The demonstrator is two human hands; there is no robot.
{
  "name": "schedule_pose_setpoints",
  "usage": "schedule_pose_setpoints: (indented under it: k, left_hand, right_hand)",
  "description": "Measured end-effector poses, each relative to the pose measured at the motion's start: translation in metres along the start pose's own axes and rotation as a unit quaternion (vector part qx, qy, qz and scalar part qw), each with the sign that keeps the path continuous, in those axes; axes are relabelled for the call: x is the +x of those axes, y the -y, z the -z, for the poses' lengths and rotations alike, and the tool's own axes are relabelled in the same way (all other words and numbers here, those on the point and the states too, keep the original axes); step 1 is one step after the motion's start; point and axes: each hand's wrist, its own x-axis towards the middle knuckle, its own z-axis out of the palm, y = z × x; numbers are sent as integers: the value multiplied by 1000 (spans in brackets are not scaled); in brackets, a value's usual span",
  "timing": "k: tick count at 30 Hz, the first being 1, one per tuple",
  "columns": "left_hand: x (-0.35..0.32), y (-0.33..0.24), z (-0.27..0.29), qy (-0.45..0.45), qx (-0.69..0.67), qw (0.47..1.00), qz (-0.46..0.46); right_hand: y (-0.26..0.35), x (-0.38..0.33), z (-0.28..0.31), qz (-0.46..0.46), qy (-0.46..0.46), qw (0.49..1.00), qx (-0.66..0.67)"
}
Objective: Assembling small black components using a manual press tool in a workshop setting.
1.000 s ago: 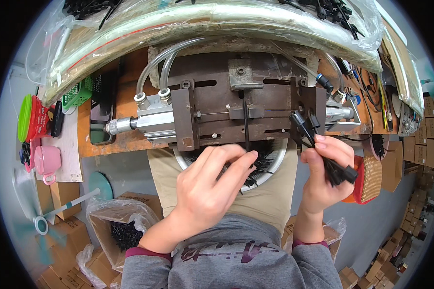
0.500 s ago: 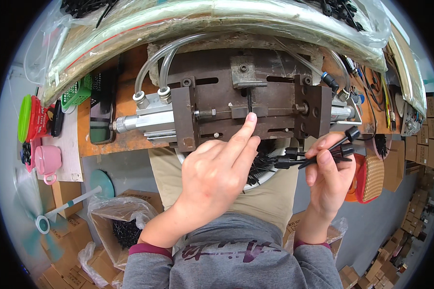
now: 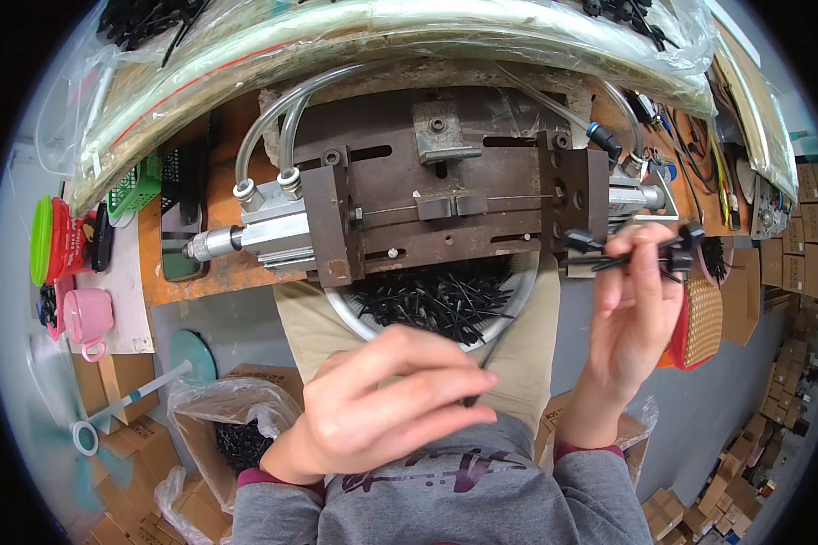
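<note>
My left hand (image 3: pixel 386 400) is over my lap, its fingers closed on a thin black plastic pin (image 3: pixel 471 400); most of the pin is hidden by the fingers. My right hand (image 3: pixel 641 304), raised at the right, grips several black plastic pins (image 3: pixel 677 252) with thick heads and thin stems. Ahead of both hands stands a dark brown steel fixture (image 3: pixel 400 168). At its middle a small split metal block (image 3: pixel 452 207) has nothing standing in its slot. A white basin (image 3: pixel 345 309) below the fixture's front edge holds a heap of similar black pins (image 3: pixel 436 295).
Air cylinders (image 3: pixel 277 234) with clear hoses (image 3: pixel 291 91) flank the fixture. A plastic-wrapped bundle (image 3: pixel 409 45) arches behind it. At left are a phone (image 3: pixel 182 227), a pink cup (image 3: pixel 88 313) and a fan (image 3: pixel 84 438). An orange basket (image 3: pixel 700 322) stands at right; cartons (image 3: pixel 141 445) line the floor.
My left hand has drawn back from the fixture's middle block to my lap. The black pin at that block is gone from it. My right hand has shifted slightly, still holding its pins.
</note>
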Motion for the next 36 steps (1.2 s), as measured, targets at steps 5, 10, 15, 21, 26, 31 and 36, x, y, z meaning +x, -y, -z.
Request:
schedule_pose_setpoints:
  k: [5,10,15,21,26,31,36]
  left_hand:
    - [0,30,-22,-54,156,986,-5]
    - [10,34,-28,-14,337,941,-17]
    - [18,37,-28,-20,352,936,-24]
    - [19,30,-24,-23,216,976,29]
    - [13,18,-20,-27,-114,993,21]
    - [4,7,-2,-7,-89,996,23]
    - [4,25,-16,-74,141,987,-31]
  right_hand:
    - [-1,-7,-5,-2,10,999,-34]
    - [-1,-10,-5,-20,16,1000,-19]
    - [-1,-11,-1,-44,21,999,-14]
    - [-2,-13,-2,-118,48,991,50]
    - [-8,-16,-7,-223,130,960,105]
    - [-8,-5,1,-121,59,985,104]
    - [-4,-7,-4,29,-25,998,-43]
